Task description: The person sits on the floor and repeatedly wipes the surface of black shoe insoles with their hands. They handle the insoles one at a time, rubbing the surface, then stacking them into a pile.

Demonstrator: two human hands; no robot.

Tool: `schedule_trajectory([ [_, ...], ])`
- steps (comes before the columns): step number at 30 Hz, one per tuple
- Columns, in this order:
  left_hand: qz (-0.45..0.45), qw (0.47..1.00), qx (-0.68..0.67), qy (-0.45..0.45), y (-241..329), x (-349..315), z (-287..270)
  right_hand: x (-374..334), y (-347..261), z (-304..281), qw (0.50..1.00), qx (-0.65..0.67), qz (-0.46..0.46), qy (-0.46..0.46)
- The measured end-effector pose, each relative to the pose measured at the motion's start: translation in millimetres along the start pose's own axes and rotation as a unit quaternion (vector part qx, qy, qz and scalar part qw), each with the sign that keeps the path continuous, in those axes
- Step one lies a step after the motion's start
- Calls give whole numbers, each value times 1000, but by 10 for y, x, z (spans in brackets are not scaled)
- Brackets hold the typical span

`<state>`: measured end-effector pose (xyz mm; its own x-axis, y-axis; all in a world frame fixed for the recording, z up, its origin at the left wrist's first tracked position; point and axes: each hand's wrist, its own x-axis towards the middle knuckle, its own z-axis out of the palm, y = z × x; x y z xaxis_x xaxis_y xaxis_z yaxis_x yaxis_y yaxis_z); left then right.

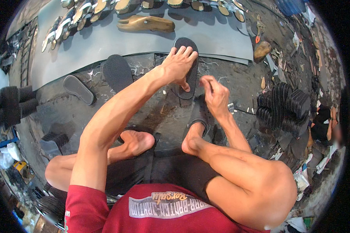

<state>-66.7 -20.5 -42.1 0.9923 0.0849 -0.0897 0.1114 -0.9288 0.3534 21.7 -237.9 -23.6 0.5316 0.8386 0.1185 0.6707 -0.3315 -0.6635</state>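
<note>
Black sole [193,70] lies beneath the left hand [178,65], fingers spread wide, with the right hand [216,93] (fingers curled, grip unclear) at four o'clock.

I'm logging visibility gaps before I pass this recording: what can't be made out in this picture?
All in the head view:
Part of the black sole: covered by the left hand.
Whether the right hand holds anything: it is curled, its fingertips blurred.
The lower edge of the other large sole: behind the left forearm.
Some sandals: cut off by the top edge.
</note>
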Motion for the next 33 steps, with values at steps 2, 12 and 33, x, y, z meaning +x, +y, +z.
schedule_trajectory([
  [2, 1, 1000, -19, 16, 19, -48, 19, 152, 132, 66, 998, -13, -36, 58],
  [12, -172, 823, -391, 375, 940, -616, 906, 114, -142, 551, 993, 38, 95, 65],
  [33, -600, 542, -23, 587, -918, -2782, 642, 167, -97, 440, 953, 192, 223, 73],
])
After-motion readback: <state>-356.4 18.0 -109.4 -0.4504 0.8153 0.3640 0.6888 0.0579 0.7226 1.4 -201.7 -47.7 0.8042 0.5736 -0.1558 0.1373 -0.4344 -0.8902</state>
